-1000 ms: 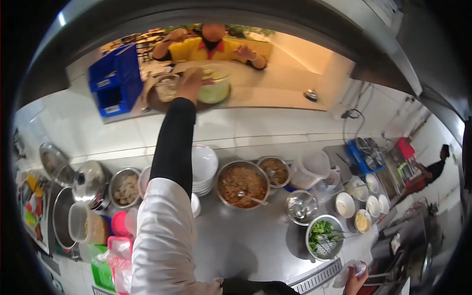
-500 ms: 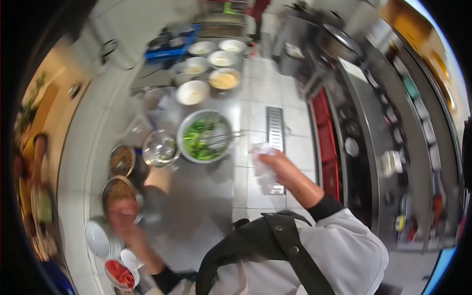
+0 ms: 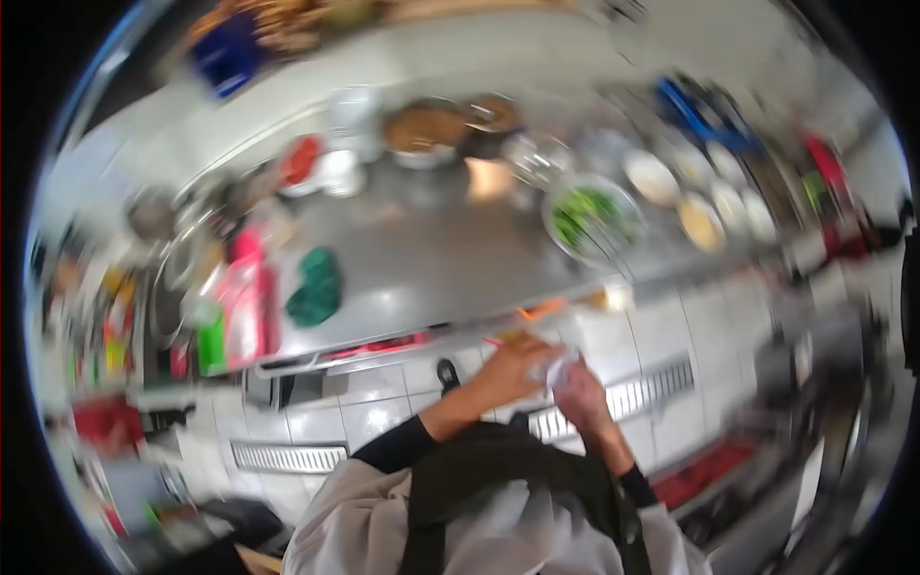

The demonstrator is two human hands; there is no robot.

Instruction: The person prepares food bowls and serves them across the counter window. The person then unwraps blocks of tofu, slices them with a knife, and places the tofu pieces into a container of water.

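Observation:
My left hand (image 3: 511, 372) and my right hand (image 3: 581, 393) are close together in front of my apron, just off the edge of the steel table (image 3: 422, 249). Between them is a crumpled whitish sheet (image 3: 558, 368), thin and partly see-through; blur hides whether it is plastic or paper. My right fingers are closed round it, and the left fingers pinch its near side. Beyond the hands, on the table, stands a metal bowl (image 3: 553, 240) of green leafy vegetables (image 3: 578, 216), with a wire-handled skimmer (image 3: 613, 251) leaning in it.
A dark green cloth (image 3: 316, 287) and a pink container (image 3: 247, 302) lie on the left. Pans of brown food (image 3: 426, 129), a clear bowl (image 3: 537, 158) and several white bowls (image 3: 652, 177) line the back and right. Another person (image 3: 110, 431) is at lower left. A floor drain (image 3: 642, 393) lies below.
My view has swung left toward the table. My left hand has left the pan of brown food and joined my right hand at the whitish sheet, which the right hand held before.

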